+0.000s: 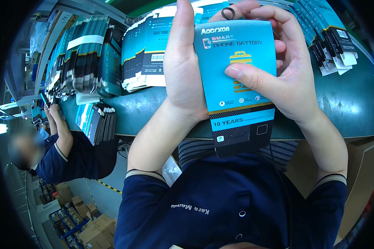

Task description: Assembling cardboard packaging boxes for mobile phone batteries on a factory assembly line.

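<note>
Both hands hold one blue-and-black battery package upright over the table edge.
The left hand (185, 70) presses flat along the package (238, 83) side; the right hand (284, 70) grips it, thumb across the front. Beyond, stacked packages (147, 50) cover the green table (353, 103).

Blue-and-black flat package (237, 83) held centre, matching package stacks (83, 54) on table behind

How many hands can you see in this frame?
3: the left hand and right hand both grip the blue-and-black package; a co-worker's hand rests at the table's left end. Their other hand may be hidden.
</note>
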`<act>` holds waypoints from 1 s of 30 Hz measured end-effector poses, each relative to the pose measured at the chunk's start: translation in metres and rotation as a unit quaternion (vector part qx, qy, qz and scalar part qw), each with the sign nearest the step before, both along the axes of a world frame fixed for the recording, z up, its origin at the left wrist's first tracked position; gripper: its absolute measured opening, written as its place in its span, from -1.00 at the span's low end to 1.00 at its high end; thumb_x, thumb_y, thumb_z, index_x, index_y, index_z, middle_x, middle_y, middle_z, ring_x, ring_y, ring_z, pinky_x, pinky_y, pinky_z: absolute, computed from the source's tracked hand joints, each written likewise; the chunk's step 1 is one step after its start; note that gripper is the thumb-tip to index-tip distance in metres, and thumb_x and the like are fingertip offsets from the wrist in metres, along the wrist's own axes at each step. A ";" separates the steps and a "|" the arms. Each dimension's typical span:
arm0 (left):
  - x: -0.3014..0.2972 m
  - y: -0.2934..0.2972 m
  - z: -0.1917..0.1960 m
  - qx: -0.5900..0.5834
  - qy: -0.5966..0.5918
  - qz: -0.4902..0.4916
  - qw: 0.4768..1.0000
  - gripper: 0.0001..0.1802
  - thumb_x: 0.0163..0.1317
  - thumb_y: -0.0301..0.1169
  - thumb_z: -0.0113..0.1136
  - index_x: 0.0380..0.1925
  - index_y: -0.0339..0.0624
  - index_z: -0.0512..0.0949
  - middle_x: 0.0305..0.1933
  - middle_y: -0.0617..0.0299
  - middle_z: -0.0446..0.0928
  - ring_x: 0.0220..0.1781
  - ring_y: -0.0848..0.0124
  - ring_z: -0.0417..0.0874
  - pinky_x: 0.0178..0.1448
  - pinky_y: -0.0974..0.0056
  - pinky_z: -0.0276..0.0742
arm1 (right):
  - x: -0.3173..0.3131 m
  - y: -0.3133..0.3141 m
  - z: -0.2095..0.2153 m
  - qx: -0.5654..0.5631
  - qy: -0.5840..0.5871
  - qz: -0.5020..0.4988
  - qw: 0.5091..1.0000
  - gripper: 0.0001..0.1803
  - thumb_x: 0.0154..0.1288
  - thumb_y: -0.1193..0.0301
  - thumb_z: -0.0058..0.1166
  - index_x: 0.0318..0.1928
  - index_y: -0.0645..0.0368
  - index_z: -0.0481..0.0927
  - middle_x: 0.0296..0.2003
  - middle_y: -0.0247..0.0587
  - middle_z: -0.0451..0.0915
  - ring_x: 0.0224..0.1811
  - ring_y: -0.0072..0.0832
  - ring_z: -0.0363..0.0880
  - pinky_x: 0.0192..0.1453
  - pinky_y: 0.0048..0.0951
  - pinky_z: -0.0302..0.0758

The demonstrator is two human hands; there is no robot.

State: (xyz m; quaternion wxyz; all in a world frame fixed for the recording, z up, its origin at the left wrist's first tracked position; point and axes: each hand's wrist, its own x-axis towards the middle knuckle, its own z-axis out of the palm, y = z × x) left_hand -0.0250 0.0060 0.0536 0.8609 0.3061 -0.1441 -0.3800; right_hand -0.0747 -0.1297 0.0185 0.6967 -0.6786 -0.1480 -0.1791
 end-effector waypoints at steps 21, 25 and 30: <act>-0.011 0.004 -0.005 -0.053 -0.122 -0.035 0.990 -0.06 0.28 0.39 -0.47 0.19 -0.32 0.25 0.14 -0.08 0.38 0.13 0.16 0.51 0.24 0.11 0.44 | -0.003 -0.007 -0.001 -0.043 -0.056 -0.005 0.997 -0.33 0.02 0.49 0.39 0.09 0.14 0.26 0.01 -0.16 0.40 0.04 -0.50 0.46 0.09 -0.49 0.47; -0.016 -0.002 -0.010 -0.023 -0.304 0.040 0.952 0.01 0.19 0.40 -0.32 0.24 -0.36 0.22 0.17 -0.03 0.35 0.15 0.23 0.48 0.24 0.19 0.40 | -0.002 -0.018 0.004 -0.129 -0.218 0.014 0.967 -0.27 -0.06 0.43 0.47 0.06 0.14 0.25 0.04 -0.09 0.37 0.04 -0.45 0.44 0.07 -0.47 0.42; -0.004 -0.022 -0.029 -0.226 -0.393 0.041 0.890 0.10 -0.21 -0.04 0.36 0.29 -0.44 0.12 0.18 -0.09 0.24 0.18 0.17 0.36 0.25 0.17 0.25 | 0.004 -0.020 0.001 -0.135 -0.305 0.059 0.941 -0.15 -0.21 0.32 0.56 0.03 0.14 0.22 0.08 0.16 0.27 0.11 -0.28 0.37 0.06 -0.38 0.42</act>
